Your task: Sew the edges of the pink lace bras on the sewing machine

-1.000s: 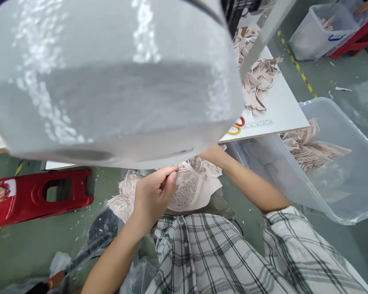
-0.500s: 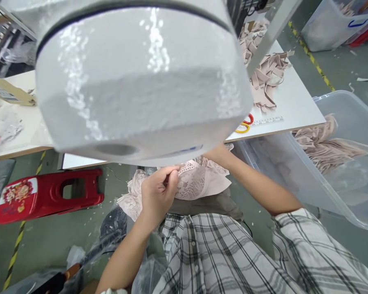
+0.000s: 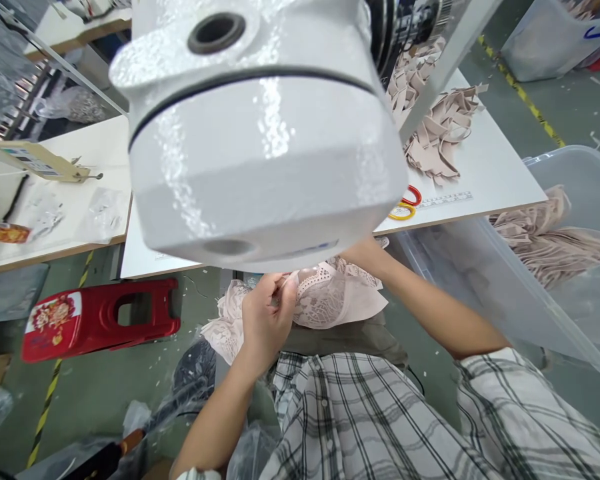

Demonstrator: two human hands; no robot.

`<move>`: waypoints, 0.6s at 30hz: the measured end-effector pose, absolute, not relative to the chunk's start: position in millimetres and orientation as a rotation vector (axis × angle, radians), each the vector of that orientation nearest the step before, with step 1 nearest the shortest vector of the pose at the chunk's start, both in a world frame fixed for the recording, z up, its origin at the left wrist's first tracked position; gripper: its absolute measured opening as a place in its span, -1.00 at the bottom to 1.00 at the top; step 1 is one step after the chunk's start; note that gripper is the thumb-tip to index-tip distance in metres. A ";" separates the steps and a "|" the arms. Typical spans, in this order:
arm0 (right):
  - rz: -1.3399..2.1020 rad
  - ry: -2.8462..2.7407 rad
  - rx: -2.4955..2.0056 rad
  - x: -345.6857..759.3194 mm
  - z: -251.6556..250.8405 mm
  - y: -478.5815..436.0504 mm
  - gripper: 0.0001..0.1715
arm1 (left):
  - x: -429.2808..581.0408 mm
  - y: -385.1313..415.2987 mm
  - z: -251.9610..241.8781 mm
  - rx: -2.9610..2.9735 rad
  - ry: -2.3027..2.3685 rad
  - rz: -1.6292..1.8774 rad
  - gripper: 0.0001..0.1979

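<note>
- just now the view has shifted more than the work: compared with half a second ago, more of the white machine head (image 3: 275,160) shows, along with more of the second table (image 3: 97,150) at the far left.
- the lace piece (image 3: 323,303) keeps its place just below the near end of the machine head, at the near edge of the main table (image 3: 500,177); that suggests the handling goes on at the same spot.
- the left hand (image 3: 270,317) pinches the lace piece between thumb and forefinger; a small pale fold seems to show at the pinch now, perhaps a slight change of grip.
- the right hand (image 3: 363,257) reaches in from the right, its fingers hidden behind the machine head; i cannot tell whether they are spread or closed, though it lies against the far right part of the lace.
- to the right, scissors (image 3: 410,203) lie beside a ruler (image 3: 450,199), with a heap of beige straps (image 3: 440,140) farther off.
- near right, a clear bin (image 3: 535,320) holds stacked beige fabric (image 3: 540,240); on the left, a red stool (image 3: 97,315) stands on the floor.
</note>
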State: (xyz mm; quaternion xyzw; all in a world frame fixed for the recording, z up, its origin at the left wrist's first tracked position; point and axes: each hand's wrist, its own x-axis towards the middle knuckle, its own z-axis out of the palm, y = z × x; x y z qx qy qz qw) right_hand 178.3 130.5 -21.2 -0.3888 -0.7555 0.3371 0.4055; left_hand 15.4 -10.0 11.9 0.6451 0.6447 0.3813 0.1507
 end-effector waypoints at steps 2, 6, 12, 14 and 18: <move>0.889 -1.891 -0.987 179.8 -14.2 127.0 -0.96 | 14.1 -11.2 6.9 1.875 1.899 1.119 -0.86; 0.939 -1.868 -1.009 182.1 -5.4 119.3 -0.95 | 22.3 -14.3 -1.6 2.200 1.953 1.241 -0.81; 0.923 -1.887 -1.065 180.6 -7.5 114.2 -0.83 | 49.2 -22.9 -5.0 2.486 1.914 1.002 -0.53; 0.938 -1.892 -1.091 179.5 -6.8 113.2 -0.85 | 52.2 -24.6 -4.4 2.503 1.947 0.940 -0.51; 0.932 -1.901 -1.138 178.1 -6.0 113.5 -0.96 | 49.8 -24.7 -3.1 2.512 1.935 0.898 -0.55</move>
